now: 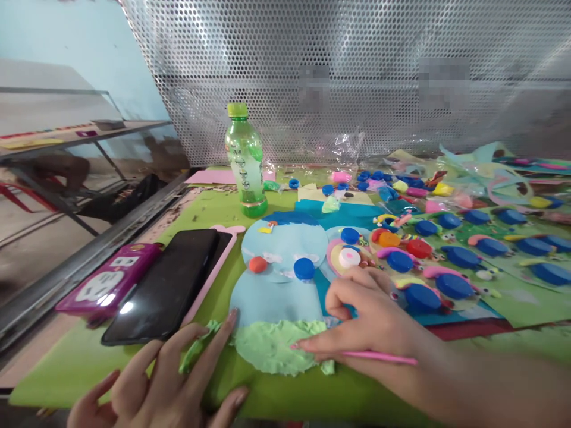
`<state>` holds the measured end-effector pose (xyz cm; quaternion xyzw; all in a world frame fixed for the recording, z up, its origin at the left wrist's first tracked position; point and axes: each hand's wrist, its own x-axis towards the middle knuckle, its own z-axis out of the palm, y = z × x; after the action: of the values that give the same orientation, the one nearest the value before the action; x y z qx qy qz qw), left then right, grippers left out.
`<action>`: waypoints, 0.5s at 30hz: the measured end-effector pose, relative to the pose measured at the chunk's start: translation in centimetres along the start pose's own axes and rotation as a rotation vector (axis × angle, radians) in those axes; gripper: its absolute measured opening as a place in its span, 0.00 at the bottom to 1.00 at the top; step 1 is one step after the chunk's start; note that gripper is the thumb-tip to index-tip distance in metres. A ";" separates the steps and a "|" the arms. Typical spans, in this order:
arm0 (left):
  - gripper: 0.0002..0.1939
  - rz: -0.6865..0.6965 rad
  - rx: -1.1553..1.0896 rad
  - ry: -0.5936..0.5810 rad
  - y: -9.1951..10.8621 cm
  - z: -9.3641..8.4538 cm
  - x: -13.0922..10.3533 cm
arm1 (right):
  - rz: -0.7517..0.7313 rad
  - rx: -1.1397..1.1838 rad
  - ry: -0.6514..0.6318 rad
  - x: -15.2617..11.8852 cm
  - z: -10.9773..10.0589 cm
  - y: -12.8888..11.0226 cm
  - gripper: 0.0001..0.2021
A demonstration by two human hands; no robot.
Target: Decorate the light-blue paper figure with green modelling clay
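Note:
A light blue paper cutout (276, 297) of two rounded shapes lies in front of me, its lower part covered with bumpy light green clay (272, 351). My right hand (366, 321) pinches a thin pink stick (379, 356), its tip at the clay. My left hand (178, 374) rests with fingers spread, the index fingertip at the cutout's left edge. Under those fingers lies a strip of darker green clay (196, 351). On the upper part of the cutout sit an orange-red round piece (257, 264) and a blue bottle cap (304, 268).
A black phone (165, 285) and a purple packet (111, 279) lie to the left. Behind stands a green bottle (246, 160). Rows of snail-like figures with blue caps (455, 286) fill the right side. A perforated metal panel (285, 77) rises at the back.

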<state>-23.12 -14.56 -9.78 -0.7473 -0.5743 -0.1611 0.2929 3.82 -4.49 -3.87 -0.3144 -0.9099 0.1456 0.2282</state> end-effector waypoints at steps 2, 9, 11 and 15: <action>0.30 -0.063 -0.002 -0.006 0.3 -0.1 0.1 | -0.076 0.081 -0.044 0.9 0.2 -0.6 0.08; 0.31 0.021 0.024 0.001 -0.4 0.1 0.0 | -0.077 0.131 -0.121 0.4 0.6 -0.7 0.08; 0.33 0.047 0.013 0.002 -0.6 0.2 0.0 | -0.073 0.125 -0.080 -0.3 0.7 -0.6 0.08; 0.32 0.052 0.051 0.012 -0.7 0.0 0.2 | -0.093 0.060 -0.049 -1.4 0.7 -0.2 0.09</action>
<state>-23.70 -14.28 -9.48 -0.7535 -0.5567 -0.1432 0.3192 4.30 -5.62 -4.86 -0.2613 -0.9240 0.1697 0.2218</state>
